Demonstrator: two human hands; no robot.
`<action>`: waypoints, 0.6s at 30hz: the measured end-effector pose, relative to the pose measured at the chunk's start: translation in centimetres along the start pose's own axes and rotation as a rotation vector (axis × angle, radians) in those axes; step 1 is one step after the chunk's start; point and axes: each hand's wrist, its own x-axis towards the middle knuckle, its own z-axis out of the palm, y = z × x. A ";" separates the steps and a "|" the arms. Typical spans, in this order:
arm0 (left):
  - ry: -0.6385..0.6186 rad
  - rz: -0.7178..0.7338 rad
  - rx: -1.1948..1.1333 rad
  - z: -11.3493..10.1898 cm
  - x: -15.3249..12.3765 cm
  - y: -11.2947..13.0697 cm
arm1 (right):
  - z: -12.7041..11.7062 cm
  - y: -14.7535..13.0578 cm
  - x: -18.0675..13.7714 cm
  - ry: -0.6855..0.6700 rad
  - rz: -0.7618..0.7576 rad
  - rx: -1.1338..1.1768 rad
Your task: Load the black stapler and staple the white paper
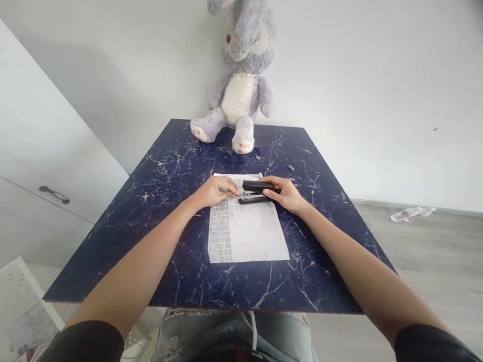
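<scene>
My right hand (286,194) is wrapped round the rear of a black stapler (255,185) with an orange piece at its back. The stapler's top part is raised, and a metallic strip shows between it and the base. My left hand (215,192) is closed, its fingertips pinched at the stapler's front end; whatever is between them is too small to make out. Under both hands lies a white sheet of paper (253,235) with dense print down its left side.
A dark blue marbled table (182,273) carries the sheet. Behind it a grey plush rabbit (239,98) sits against the wall. A small dark piece (291,167) lies right of the sheet. Clear plastic packaging (407,214) is on the floor, and a white cabinet (23,135) stands left.
</scene>
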 end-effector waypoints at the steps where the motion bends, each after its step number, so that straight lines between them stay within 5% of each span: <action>1: -0.006 0.005 -0.001 0.0 0.0 0.0 | 0.0 -0.1 0.0 -0.004 0.001 -0.012; 18: 0.032 -0.056 -0.033 0.5 0.4 1.2 | 1.5 -1.3 -0.2 0.058 0.045 0.088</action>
